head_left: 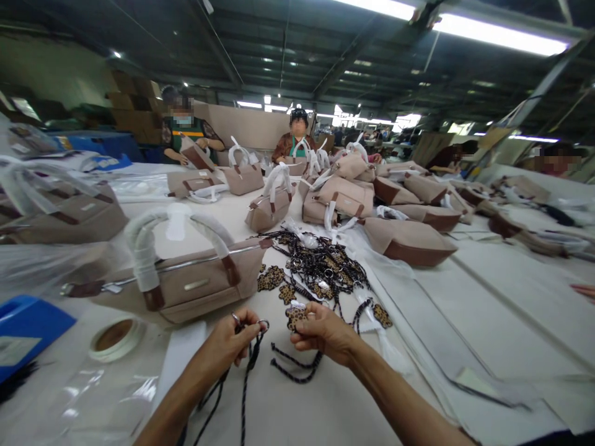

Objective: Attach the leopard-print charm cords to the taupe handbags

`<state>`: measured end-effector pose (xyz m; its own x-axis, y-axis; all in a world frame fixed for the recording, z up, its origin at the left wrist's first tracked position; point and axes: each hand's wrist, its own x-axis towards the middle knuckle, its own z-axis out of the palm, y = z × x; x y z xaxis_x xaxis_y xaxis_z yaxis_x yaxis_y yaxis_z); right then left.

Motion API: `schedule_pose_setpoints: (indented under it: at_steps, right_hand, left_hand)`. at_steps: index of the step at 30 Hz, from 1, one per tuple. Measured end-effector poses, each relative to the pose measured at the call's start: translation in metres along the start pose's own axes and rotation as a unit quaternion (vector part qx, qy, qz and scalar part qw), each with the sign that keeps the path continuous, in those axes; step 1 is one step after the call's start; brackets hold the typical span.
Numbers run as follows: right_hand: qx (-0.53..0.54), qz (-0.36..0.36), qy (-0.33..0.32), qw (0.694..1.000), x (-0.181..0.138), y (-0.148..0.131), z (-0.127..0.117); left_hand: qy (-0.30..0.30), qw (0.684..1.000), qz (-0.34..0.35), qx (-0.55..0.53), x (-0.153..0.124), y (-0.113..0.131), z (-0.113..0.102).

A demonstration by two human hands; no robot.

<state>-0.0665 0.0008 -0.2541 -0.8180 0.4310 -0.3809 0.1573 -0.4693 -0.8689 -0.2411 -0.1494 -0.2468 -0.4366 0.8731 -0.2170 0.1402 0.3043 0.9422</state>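
Pinched in the fingers of my left hand (232,341) is a metal ring (264,325), with dark braided cords (244,396) hanging from it toward the table. My right hand (325,331) grips a leopard-print, flower-shaped charm (295,317) between thumb and fingers. A loose black cord (297,371) curves on the table below that hand. Just beyond both hands lies a tangled pile of black cords and leopard-print charms (325,263). A beige handbag (204,275) with brown trim and wrapped handles stands behind my left hand.
A roll of tape (116,339) and a blue box (32,334) lie at left. Beige bags (344,195) are heaped at centre right, others stand farther back. Co-workers sit across the table, one holding a bag (198,152). Clear plastic (111,396) covers the near left.
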Motion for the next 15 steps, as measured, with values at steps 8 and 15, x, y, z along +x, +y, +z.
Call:
schedule_pose_setpoints:
  at_steps: [8,15]
  right_hand:
    - [0.109,-0.037,-0.054,0.992,-0.017,-0.011,0.049]
    - [-0.015,-0.11,-0.029,0.993,-0.004,-0.023,0.082]
  left_hand:
    - [-0.011,0.998,-0.004,-0.056,-0.024,0.025,-0.007]
    - [-0.017,0.996,-0.01,-0.09,-0.027,0.017,-0.027]
